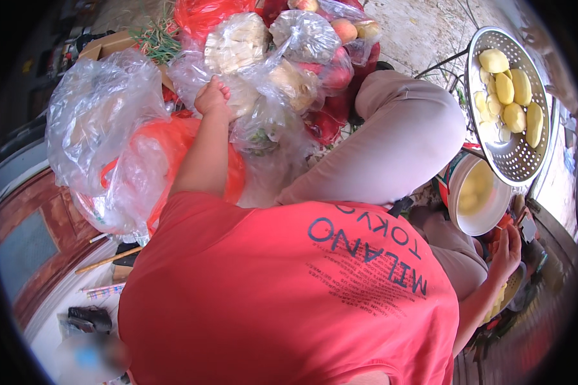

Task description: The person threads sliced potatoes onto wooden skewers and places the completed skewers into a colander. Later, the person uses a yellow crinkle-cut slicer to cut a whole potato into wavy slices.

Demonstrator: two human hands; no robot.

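Note:
My left hand [213, 97] reaches forward with its fingers curled on a clear plastic bag [243, 96] among other bags. Pale, block-like food shows through another knotted clear bag [236, 43] just beyond. At my right side, my right hand [505, 252] has its fingers drawn together close to the rim of a white bucket [484, 224]. Whether those fingers hold anything is unclear. Inside the bucket are pale yellow pieces, probably peeled potatoes [474, 190]. Above it, a perforated metal colander [501, 161] carries several peeled potatoes [514, 118] and some slices.
Red plastic bags [188, 144] and a large clear bag [106, 101] crowd my left. Green onions [159, 45] lie by a cardboard box [108, 44]. Round fruit [344, 31] sits in bags at the front. A wooden stick [108, 260] lies at lower left. My bent knee [409, 106] rises between the bags and colander.

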